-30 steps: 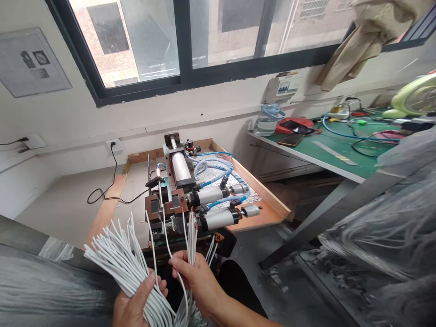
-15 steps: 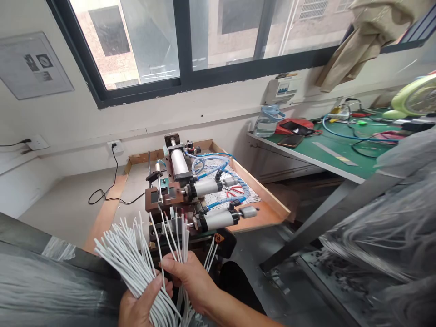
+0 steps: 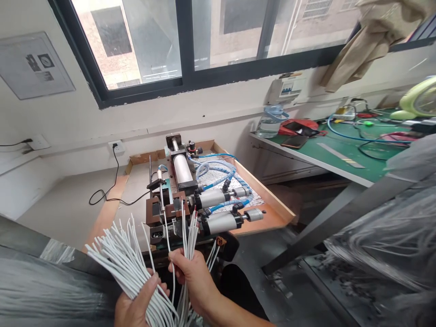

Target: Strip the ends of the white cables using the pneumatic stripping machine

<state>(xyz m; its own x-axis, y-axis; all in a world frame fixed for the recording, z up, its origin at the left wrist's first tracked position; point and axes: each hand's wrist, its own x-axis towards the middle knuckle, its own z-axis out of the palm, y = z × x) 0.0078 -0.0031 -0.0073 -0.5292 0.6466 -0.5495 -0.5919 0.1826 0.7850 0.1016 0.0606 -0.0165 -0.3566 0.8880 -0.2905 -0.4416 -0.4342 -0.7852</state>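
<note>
My left hand [image 3: 141,302] is closed round a thick bundle of white wires [image 3: 126,268] whose ends fan out to the upper left. Pinched between the thumb and finger of my right hand [image 3: 192,274] is a single white wire [image 3: 166,234], its tip reaching up to the machine. A smaller group of white wires [image 3: 189,231] with reddish tips also runs through my right hand. Just beyond the hands stands the machine [image 3: 168,204], with silver cylinders [image 3: 221,222] on its right side.
Wooden edging [image 3: 262,190] surrounds the machine's tray, with blue hoses [image 3: 235,177] inside. A green table [image 3: 340,154] at the right holds a water jug [image 3: 269,121] and a phone [image 3: 294,142]. Plastic-wrapped wires [image 3: 381,259] lie at the lower right.
My right hand has moved slightly right, away from the left bundle, with one wire now apart and its tip at the machine. The left hand has shifted slightly left and down.
</note>
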